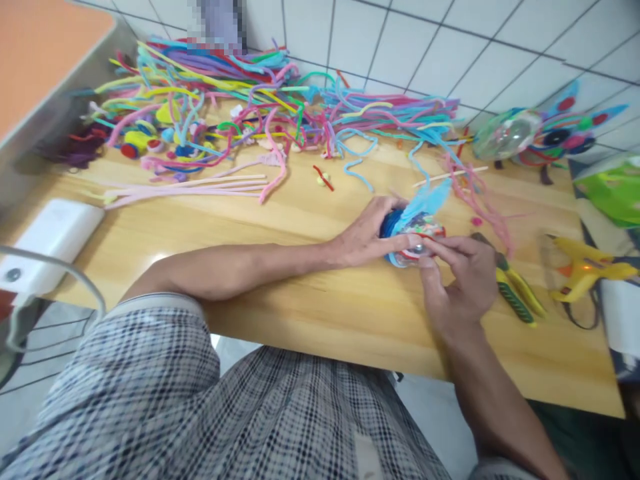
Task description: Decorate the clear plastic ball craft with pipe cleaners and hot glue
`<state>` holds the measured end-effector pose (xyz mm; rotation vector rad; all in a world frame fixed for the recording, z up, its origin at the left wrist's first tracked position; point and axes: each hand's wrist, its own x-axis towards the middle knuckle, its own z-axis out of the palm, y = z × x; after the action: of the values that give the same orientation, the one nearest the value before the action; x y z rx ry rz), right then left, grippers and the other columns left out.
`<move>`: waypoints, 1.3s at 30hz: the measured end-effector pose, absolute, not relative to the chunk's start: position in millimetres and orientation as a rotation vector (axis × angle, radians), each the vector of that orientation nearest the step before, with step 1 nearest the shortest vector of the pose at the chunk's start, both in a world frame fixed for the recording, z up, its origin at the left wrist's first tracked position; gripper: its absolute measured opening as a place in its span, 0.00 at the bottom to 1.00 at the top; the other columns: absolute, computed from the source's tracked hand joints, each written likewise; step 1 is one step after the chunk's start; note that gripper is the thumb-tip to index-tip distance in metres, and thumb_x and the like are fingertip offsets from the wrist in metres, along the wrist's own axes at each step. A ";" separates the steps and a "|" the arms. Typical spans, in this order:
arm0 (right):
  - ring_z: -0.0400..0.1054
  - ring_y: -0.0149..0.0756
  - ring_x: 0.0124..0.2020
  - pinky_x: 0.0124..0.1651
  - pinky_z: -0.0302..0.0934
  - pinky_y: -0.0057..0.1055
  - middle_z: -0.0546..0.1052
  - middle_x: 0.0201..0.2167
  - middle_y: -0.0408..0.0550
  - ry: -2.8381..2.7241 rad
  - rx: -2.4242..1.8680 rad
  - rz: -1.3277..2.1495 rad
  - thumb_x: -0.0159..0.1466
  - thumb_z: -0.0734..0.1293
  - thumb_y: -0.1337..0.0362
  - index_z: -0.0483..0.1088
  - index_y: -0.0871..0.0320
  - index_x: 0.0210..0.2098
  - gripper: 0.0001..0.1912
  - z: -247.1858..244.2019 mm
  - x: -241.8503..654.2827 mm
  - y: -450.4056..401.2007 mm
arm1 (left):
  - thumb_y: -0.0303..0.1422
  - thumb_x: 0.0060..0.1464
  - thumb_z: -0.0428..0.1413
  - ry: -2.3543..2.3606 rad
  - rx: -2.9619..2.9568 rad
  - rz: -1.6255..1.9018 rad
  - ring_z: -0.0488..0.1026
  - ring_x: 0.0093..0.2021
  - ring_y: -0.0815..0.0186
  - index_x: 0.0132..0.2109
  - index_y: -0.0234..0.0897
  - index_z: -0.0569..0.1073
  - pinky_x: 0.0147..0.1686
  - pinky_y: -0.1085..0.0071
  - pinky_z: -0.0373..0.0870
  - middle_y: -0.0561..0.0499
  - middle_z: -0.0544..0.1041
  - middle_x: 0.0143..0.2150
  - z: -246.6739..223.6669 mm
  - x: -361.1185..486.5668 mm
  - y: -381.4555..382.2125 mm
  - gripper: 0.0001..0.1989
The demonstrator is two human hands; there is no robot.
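Observation:
Between my hands, above the wooden table, is a clear plastic bottle craft wrapped at one end in blue pipe cleaner, with light blue feather-like pieces sticking up from it. My left hand wraps round the blue end, index finger stretched along the side. With thumb and fingers closed, my right hand pinches a red pipe cleaner against the bottle's side. Pliers with yellow and green handles lie just right of my right hand.
Heaps of coloured pipe cleaners line the tiled wall. A yellow glue gun rests at the right, near another decorated bottle at the back. A white box with a cable sits at the left edge.

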<state>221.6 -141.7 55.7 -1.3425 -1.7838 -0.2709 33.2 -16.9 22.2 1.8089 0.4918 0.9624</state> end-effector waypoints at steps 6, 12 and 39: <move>0.76 0.42 0.45 0.47 0.74 0.43 0.82 0.45 0.46 -1.595 -1.304 -0.176 0.74 0.73 0.60 0.84 0.44 0.54 0.11 53.6 230.4 -134.4 | 0.63 0.66 0.63 0.537 1.840 0.887 0.71 0.66 0.48 0.62 0.39 0.74 0.71 0.51 0.69 0.39 0.77 0.64 25.6 30.8 -14.3 0.35; 0.76 0.44 0.47 0.48 0.74 0.44 0.82 0.45 0.47 -1.473 -1.349 -0.089 0.74 0.73 0.57 0.84 0.48 0.49 0.08 53.8 241.5 -130.4 | 0.63 0.65 0.64 0.519 1.805 0.881 0.73 0.67 0.49 0.65 0.39 0.72 0.71 0.49 0.71 0.39 0.76 0.66 20.9 32.9 -16.3 0.37; 0.78 0.40 0.41 0.46 0.74 0.42 0.83 0.41 0.44 -1.363 -1.364 0.074 0.72 0.75 0.54 0.84 0.49 0.48 0.09 48.1 241.7 -127.9 | 0.63 0.61 0.67 0.485 1.476 0.780 0.76 0.66 0.48 0.66 0.43 0.66 0.70 0.45 0.74 0.41 0.76 0.66 19.2 35.6 -14.4 0.40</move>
<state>241.7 -127.9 48.1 -1.3640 -1.3628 0.0740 35.6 -14.4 19.2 1.4765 0.4847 0.7802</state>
